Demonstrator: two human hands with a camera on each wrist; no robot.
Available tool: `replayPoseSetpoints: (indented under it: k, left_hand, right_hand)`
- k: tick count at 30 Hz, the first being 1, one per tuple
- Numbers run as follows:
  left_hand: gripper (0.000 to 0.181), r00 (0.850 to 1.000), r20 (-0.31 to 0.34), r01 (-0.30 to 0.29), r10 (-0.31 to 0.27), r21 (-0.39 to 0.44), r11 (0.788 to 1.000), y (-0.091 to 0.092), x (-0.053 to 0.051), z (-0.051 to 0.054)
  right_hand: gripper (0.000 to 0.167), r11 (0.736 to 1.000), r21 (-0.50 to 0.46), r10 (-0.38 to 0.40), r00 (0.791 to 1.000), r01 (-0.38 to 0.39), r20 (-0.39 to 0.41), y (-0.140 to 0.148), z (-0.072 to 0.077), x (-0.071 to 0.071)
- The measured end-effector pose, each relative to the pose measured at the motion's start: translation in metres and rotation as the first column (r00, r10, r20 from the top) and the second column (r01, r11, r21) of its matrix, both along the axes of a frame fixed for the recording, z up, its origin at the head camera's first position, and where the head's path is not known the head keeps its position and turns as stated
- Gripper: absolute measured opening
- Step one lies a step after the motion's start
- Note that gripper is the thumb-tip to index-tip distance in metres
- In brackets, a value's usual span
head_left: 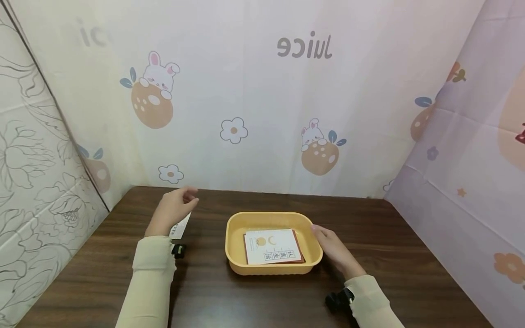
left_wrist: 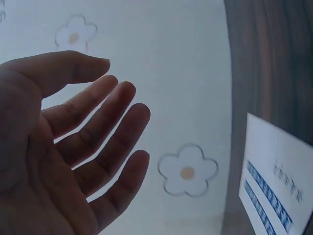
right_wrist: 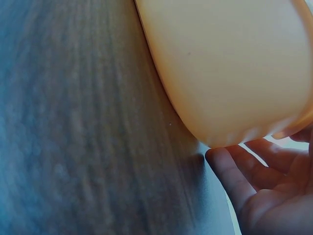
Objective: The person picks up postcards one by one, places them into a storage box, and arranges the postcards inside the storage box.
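Note:
A yellow plastic basket (head_left: 268,269) stands on the table with a small stack of cards (head_left: 272,246) inside. The top card is white, with an orange drawing and boxed characters; reddish edges show beneath it. At the basket's right side, my right hand (head_left: 334,248) holds the rim, thumb on top and fingers (right_wrist: 234,174) against the outer wall. My left hand (head_left: 174,209) hovers to the left of the basket, fingers loosely bent and apart, holding nothing. Below it lies a white card (head_left: 179,228), partly hidden by that hand; the left wrist view shows blue stripes on this card (left_wrist: 274,181).
Everything stands on a dark wood-grain table (head_left: 217,300). A printed curtain (head_left: 262,91) with rabbits and flowers hangs along its back edge, and more patterned cloth closes off the left and right sides. A black strap device (head_left: 339,300) sits at the right wrist.

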State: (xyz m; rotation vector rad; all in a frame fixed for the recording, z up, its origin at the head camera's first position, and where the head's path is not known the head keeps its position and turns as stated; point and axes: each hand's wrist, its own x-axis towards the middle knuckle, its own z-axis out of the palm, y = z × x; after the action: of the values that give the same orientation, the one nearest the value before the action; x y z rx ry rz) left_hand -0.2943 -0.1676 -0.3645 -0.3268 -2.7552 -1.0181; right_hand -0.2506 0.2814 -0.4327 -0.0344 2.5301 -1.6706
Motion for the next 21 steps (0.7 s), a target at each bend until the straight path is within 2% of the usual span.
replayPoseSetpoints:
  k: [5,8,13,17,21]
  left_hand:
    - [0.041,0.993,0.103,-0.047,0.050,-0.028,0.998,-0.027,0.000,-0.009]
    - [0.048,0.980,0.179,-0.076,0.086,-0.066,0.995,-0.042,0.000,-0.015]
    - [0.062,0.949,0.290,-0.093,0.123,-0.115,0.989,-0.061,0.004,-0.021]
    - [0.067,0.928,0.333,-0.124,0.166,-0.143,0.982,-0.066,0.006,-0.024]
    - [0.072,0.915,0.339,-0.165,0.218,-0.176,0.970,-0.067,0.007,-0.028]
  right_hand:
    - [0.069,1.000,0.003,0.016,1.000,-0.016,-0.005,0.000,0.003,-0.002]
    - [0.068,1.000,-0.002,0.023,1.000,-0.023,-0.004,0.000,0.004,-0.002]
    - [0.067,1.000,-0.006,0.010,1.000,-0.010,-0.002,0.000,0.004,0.000]
    - [0.068,1.000,-0.003,0.014,1.000,-0.014,-0.002,0.000,0.003,0.001]
    - [0.069,1.000,-0.005,0.028,1.000,-0.028,-0.012,0.000,0.003,0.002]
